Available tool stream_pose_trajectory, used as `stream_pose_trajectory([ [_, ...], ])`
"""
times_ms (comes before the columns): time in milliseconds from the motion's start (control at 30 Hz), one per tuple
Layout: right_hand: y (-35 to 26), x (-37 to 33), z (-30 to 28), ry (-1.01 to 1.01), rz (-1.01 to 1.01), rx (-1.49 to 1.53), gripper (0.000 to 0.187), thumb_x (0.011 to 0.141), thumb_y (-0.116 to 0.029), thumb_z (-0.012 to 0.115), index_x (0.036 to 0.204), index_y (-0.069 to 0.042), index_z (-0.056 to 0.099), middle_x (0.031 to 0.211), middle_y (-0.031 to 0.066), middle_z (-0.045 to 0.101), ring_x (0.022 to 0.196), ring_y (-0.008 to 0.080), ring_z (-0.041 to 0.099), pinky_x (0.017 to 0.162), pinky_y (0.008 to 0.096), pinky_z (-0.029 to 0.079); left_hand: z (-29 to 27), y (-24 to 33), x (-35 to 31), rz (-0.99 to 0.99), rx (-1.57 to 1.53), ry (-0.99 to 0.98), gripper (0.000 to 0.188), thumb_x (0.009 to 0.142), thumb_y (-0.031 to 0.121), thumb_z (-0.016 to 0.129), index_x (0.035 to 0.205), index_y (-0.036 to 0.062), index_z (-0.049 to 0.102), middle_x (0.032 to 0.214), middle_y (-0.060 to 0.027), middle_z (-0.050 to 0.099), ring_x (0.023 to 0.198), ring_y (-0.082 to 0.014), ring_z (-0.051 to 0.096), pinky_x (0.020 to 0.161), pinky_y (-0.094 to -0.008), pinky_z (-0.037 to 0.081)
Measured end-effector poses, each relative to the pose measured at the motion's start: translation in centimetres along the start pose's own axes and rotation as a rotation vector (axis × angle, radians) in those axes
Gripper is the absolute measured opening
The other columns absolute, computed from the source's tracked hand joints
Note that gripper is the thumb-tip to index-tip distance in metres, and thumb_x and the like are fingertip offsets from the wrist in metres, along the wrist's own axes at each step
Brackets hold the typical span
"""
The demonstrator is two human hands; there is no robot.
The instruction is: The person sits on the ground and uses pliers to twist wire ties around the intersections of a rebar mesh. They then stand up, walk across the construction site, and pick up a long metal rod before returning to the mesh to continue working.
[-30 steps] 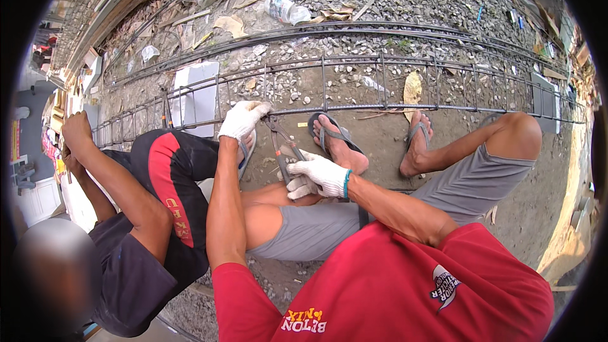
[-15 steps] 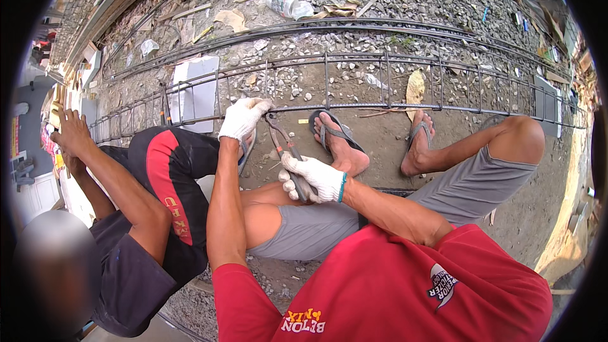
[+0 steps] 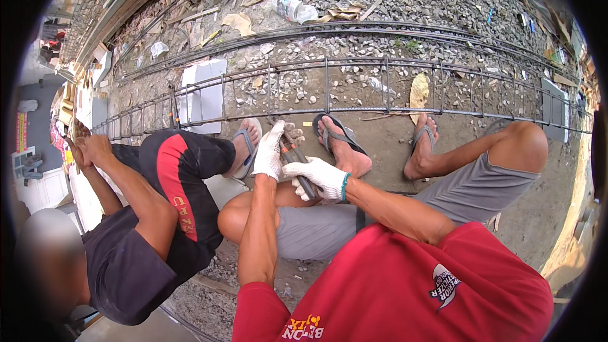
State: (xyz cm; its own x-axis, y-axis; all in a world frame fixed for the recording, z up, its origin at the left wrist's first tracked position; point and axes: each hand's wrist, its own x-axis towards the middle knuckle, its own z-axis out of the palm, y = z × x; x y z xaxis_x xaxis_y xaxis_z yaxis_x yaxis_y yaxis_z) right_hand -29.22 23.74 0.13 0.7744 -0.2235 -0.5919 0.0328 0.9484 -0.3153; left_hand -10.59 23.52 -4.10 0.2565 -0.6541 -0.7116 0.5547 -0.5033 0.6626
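White knit gloves cover both of my hands. My right hand (image 3: 316, 177) is wrapped round the handles of a pair of end-cutting pincers (image 3: 288, 154) with dark and orange grips. Beside the pincers' head, my left hand (image 3: 271, 152) has its fingers pressed together; whatever they pinch is hidden. Both hands are just on my side of a long steel rebar cage (image 3: 327, 85), which lies across the ground with its square stirrups. The pincers' jaws are partly hidden by the left glove and stand off the cage's near bar.
A co-worker (image 3: 136, 215) squats at my left, hands together near the cage's left end. Another orange-handled tool (image 3: 174, 109) stands at the cage by a pale board (image 3: 204, 88). Loose rebars (image 3: 380, 27), gravel (image 3: 430, 0) and a plastic bottle (image 3: 288, 7) lie beyond.
My left hand has drawn back from the cage's near bar to the pincers' head. The pincers have come off the bar with it. The co-worker's hands have come together.
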Motion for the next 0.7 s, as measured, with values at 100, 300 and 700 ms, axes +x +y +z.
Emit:
stream_pose_trajectory([
  [100,1.3,0.1,-1.1,0.326,-0.348,-0.818,0.060,0.093,-0.029,0.064,0.143,-0.002,0.043,0.089,0.0137,0.066,0.071,0.0236,0.068,0.057,0.0381,0.054,1.7,-0.7,-0.3,0.127,0.162,0.036,0.037,0.099,0.036,0.067,0.104,-0.0007,0.069,0.088,-0.0149,0.075,0.071,-0.0215,0.070,0.065,-0.0336,0.057],
  [300,1.7,-0.7,0.2,0.620,-0.421,-1.475,0.079,0.087,-0.031,0.065,0.152,0.002,0.033,0.111,0.0297,0.064,0.099,0.0432,0.069,0.083,0.0499,0.056,1.4,-1.5,-0.6,0.196,0.316,0.150,0.034,0.099,0.039,0.069,0.101,0.0047,0.070,0.086,-0.0076,0.074,0.070,-0.0132,0.068,0.060,-0.0278,0.052],
  [700,0.3,-0.3,-2.0,0.691,-0.665,-1.674,0.062,0.089,-0.027,0.063,0.147,-0.011,0.051,0.089,0.0190,0.072,0.078,0.0365,0.070,0.075,0.0507,0.054,-0.1,-0.2,-2.8,0.311,0.312,0.176,0.025,0.102,0.023,0.064,0.115,0.0021,0.068,0.086,-0.0012,0.067,0.063,-0.0092,0.061,0.056,-0.0257,0.053],
])
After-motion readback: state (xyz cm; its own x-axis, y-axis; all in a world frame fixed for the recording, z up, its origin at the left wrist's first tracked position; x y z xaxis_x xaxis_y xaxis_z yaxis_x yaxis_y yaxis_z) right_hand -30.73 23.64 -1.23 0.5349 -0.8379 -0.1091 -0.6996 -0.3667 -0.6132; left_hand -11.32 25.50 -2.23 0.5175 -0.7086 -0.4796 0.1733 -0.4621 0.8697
